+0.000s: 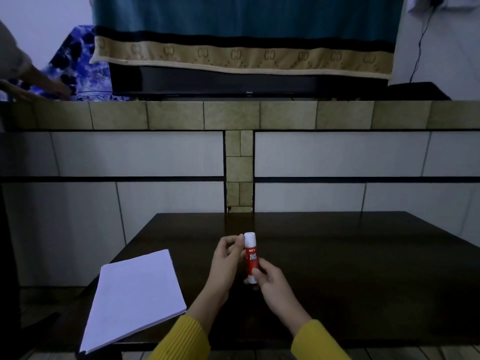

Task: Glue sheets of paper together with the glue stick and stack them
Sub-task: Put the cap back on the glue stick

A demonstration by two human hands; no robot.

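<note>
A red glue stick [252,258] with a white cap stands upright in the air above the dark table [350,268]. My right hand [275,287] grips its lower end. My left hand [227,258] pinches the white cap at the top with thumb and fingertips. A stack of white paper sheets [135,294] lies flat on the table's left part, its near corner hanging over the front edge. Both my sleeves are yellow.
A tiled shelf unit [239,115] rises right behind the table, with a cloth-covered dark screen on top. Another person's hand [39,87] reaches onto blue patterned fabric at the far left. A black cable hangs down the wall at the top right.
</note>
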